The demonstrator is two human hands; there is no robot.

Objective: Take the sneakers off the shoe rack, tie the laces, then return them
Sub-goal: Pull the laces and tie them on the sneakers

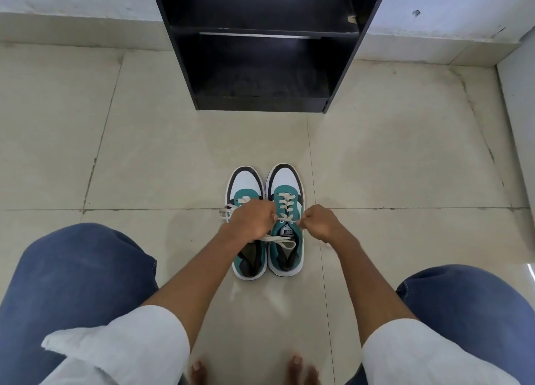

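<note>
Tiled floor carries all items. Black shoe rack stands against the wall, shelves bare, well apart from the sneakers, which sit side by side on the floor between the knees. Left hand covers the left sneaker; right hand just beside the right one. Each grip is clamped on the right sneaker's laces.

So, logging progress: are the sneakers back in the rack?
Out. Both sneakers stand on the floor tiles before the rack; its visible shelves are bare.
</note>
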